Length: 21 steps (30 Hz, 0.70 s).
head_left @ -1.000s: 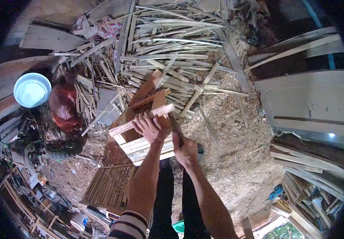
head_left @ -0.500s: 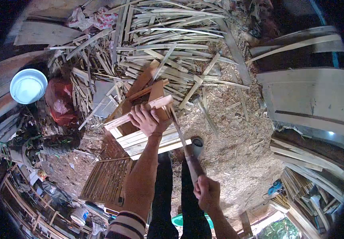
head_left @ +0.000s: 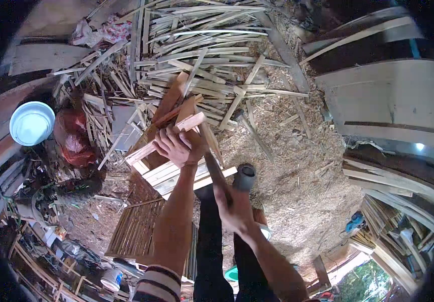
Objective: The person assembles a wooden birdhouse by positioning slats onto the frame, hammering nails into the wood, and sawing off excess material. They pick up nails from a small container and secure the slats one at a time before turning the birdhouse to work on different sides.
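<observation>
My left hand [head_left: 177, 147] presses down on the top bar of a slatted wooden frame [head_left: 192, 121], fingers curled over its edge. Pale slats make up the frame's near side, which is tilted in front of my legs. In my right hand [head_left: 234, 209] is a long narrow tool that looks like a hand saw [head_left: 213, 168], seen nearly edge-on. Its blade runs along the frame's right end, close to my left hand. Where the teeth meet the wood is hidden.
Thin wood strips [head_left: 207, 40] lie piled ahead. A white bucket [head_left: 32, 123] and a red bag [head_left: 73, 138] are left. Boards [head_left: 388, 100] lean at right. A bamboo-slat piece [head_left: 134, 229] sits by my left forearm; sawdust [head_left: 297, 186] covers the floor.
My right hand has pushed the saw forward and up toward the frame's right end. My left hand stays on the top bar. The whole view has shifted slightly.
</observation>
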### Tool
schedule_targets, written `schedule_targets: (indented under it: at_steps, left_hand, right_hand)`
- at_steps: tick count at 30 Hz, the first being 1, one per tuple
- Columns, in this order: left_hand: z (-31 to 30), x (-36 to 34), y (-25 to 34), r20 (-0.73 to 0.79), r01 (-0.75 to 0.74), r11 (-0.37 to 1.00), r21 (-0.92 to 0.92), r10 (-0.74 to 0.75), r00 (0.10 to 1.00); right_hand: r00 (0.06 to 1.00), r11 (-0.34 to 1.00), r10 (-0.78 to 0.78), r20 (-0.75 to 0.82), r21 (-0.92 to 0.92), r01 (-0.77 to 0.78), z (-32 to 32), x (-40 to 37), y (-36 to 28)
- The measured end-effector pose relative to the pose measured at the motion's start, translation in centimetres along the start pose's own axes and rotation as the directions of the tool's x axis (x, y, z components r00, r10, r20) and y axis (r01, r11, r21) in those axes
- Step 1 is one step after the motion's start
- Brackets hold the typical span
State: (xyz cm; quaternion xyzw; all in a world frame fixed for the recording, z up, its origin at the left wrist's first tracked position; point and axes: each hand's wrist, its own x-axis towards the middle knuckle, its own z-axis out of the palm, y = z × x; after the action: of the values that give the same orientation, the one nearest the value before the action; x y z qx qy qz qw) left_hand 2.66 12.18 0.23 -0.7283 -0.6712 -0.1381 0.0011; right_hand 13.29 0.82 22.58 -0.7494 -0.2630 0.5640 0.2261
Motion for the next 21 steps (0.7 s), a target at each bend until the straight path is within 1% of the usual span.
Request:
schedule_targets:
  at_steps: [2,3,4,6,7,8,10,11,12,14,15,16,18,19,20,21]
  left_hand:
    - [-0.4,0.4,0.3,-0.008,-0.014,1.000,-0.021,0.014,1.000]
    - [-0.2,0.4,0.2,-0.012,-0.016,1.000,-0.015,0.016,1.000]
    - [0.3,0.5,-0.1,-0.017,-0.019,1.000,-0.017,0.018,1.000]
    - [1.0,0.0,-0.7,-0.073,-0.048,0.998,0.027,0.050,0.996]
    - [0.8,0.0,-0.6,-0.054,-0.032,0.999,0.039,0.034,0.998]
    - [0.4,-0.2,-0.4,-0.045,-0.036,0.999,0.039,0.038,0.998]
    - [0.3,0.3,-0.1,-0.045,-0.022,1.000,0.015,0.023,0.999]
    - [0.5,0.2,-0.2,-0.039,-0.025,0.999,0.042,0.026,0.999]
    - [0.8,0.1,-0.3,-0.041,-0.022,0.999,0.038,0.023,0.999]
    - [1.3,-0.2,-0.7,-0.069,-0.033,0.999,0.040,0.036,0.997]
    - [0.7,-0.1,-0.4,-0.030,-0.020,1.000,0.012,0.021,0.999]
    - [0.1,-0.2,-0.1,-0.020,-0.012,1.000,0.016,0.012,1.000]
    - [-0.1,0.5,0.3,-0.058,-0.023,0.999,-0.027,0.021,0.998]
    - [0.1,0.5,0.1,-0.071,-0.047,0.999,-0.004,0.047,0.996]
    - [0.3,0.9,0.0,-0.078,-0.056,0.998,0.000,0.055,0.995]
    - [0.4,0.6,-0.2,-0.078,-0.059,0.998,0.026,0.061,0.995]
  right_hand:
    - [0.999,0.999,-0.001,-0.047,0.038,0.003,-0.5,0.4,-1.2]
    - [0.998,0.999,0.038,-0.054,-0.003,-0.038,0.1,-1.7,-0.2]
    - [0.998,0.999,0.033,-0.058,-0.002,-0.034,0.2,-2.5,0.1]
    - [0.995,0.989,-0.009,-0.096,0.145,0.023,0.1,-3.4,0.6]
    - [0.982,0.992,-0.107,-0.152,0.048,0.116,1.2,-1.0,1.5]
    - [0.983,0.993,-0.098,-0.154,0.051,0.106,1.5,0.2,1.9]
    - [0.999,0.994,-0.038,-0.002,-0.102,0.037,0.7,3.2,0.5]
    - [0.988,0.978,-0.135,-0.073,-0.170,0.121,1.0,1.9,0.9]
    - [0.988,0.977,-0.137,-0.074,-0.174,0.123,1.2,0.4,1.4]
    - [0.932,0.970,-0.240,-0.271,-0.036,0.239,1.5,-2.5,2.7]
    - [0.992,0.998,0.012,-0.127,-0.059,-0.020,0.0,-4.4,1.7]
    - [0.993,0.998,0.020,-0.118,-0.065,-0.028,0.1,-3.9,2.7]
    - [0.977,0.985,0.161,-0.140,0.083,-0.151,0.3,-0.3,3.3]
    - [0.971,0.972,0.235,-0.036,-0.014,-0.236,-0.3,0.3,3.0]
    - [0.973,0.973,0.229,-0.036,-0.004,-0.229,0.0,-0.8,2.3]
    - [0.988,0.993,0.104,-0.114,-0.038,-0.109,0.6,-3.1,2.1]
